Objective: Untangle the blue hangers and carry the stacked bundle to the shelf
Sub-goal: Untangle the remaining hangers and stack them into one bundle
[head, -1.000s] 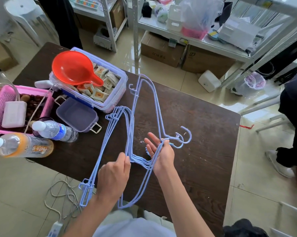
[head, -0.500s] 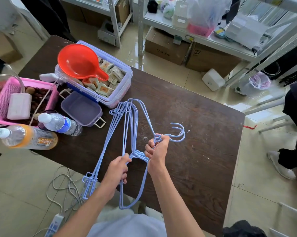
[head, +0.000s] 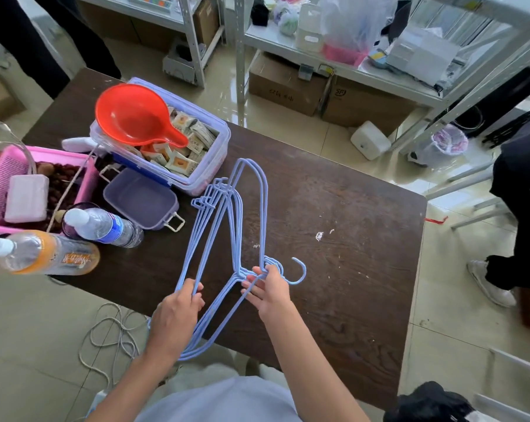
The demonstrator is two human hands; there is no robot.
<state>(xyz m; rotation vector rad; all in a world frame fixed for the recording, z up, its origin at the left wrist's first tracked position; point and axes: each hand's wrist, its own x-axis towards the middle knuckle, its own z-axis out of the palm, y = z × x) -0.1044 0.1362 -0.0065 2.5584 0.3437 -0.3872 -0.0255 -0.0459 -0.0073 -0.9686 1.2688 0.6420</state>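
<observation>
The blue hangers lie across the dark counter, gathered into one bundle with the hooks near the right side; one hook sticks out apart from the others, so I judge the untangling almost done but not finished; the left hand grips the lower bars, its fingers curled around them; the right hand pinches the necks just beside the hooks; to the left stand a clear box with a red scoop; the shelf is behind the counter, well apart; carrying is not yet begun.
</observation>
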